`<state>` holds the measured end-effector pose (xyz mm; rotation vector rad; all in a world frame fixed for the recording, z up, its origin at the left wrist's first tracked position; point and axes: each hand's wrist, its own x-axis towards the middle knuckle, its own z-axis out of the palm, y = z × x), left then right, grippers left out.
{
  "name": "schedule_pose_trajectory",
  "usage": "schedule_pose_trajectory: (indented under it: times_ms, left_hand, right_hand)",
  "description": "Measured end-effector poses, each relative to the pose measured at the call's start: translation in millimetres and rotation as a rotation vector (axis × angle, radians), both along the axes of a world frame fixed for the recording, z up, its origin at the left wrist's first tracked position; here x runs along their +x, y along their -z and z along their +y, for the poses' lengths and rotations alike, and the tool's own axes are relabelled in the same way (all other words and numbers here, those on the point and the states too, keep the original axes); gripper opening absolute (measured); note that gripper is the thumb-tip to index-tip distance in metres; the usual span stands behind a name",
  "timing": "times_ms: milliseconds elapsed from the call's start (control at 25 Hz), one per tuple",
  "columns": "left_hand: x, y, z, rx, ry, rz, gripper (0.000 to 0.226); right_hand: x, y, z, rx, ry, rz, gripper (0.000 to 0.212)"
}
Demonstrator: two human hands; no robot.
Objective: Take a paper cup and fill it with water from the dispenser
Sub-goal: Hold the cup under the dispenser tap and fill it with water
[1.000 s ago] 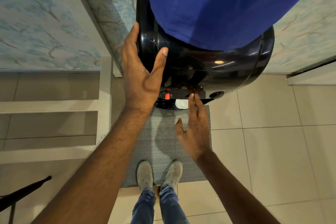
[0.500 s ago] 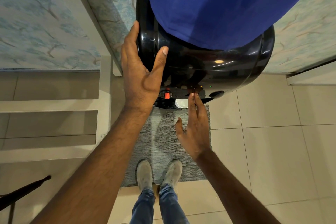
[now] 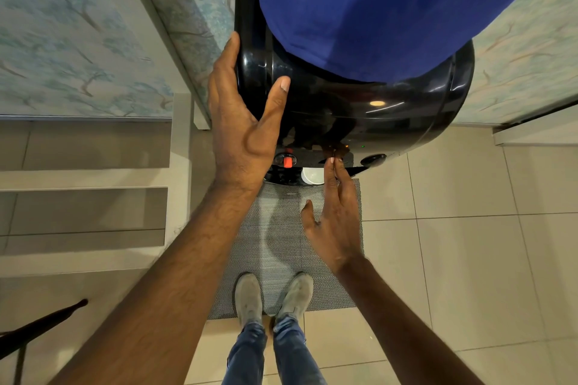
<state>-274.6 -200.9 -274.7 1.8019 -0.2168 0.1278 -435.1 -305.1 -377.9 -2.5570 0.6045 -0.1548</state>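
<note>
While left hand braces dispenser, open right-hand fingers half-hide paper cup.

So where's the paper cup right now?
In the head view, the paper cup sits under the black dispenser, right of the red tap, just left of the right hand's fingertips.

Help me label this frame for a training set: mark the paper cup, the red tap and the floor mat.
paper cup (image 3: 310,175): head view, on the white inside of its open top under the dispenser.
red tap (image 3: 287,161): head view, on the red lever.
floor mat (image 3: 281,259): head view, on bare grey weave between the arms.
</note>
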Motion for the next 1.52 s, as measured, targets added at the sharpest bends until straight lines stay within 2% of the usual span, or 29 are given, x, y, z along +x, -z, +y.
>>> schedule_pose_trajectory:
  times_ms: [1520]
  left_hand:
    - [1.5,2.2,-0.9,-0.016,-0.009,-0.001,0.074]
  right_hand:
    - [-9.8,3.6,3.0,0.022,-0.003,-0.034,0.090]
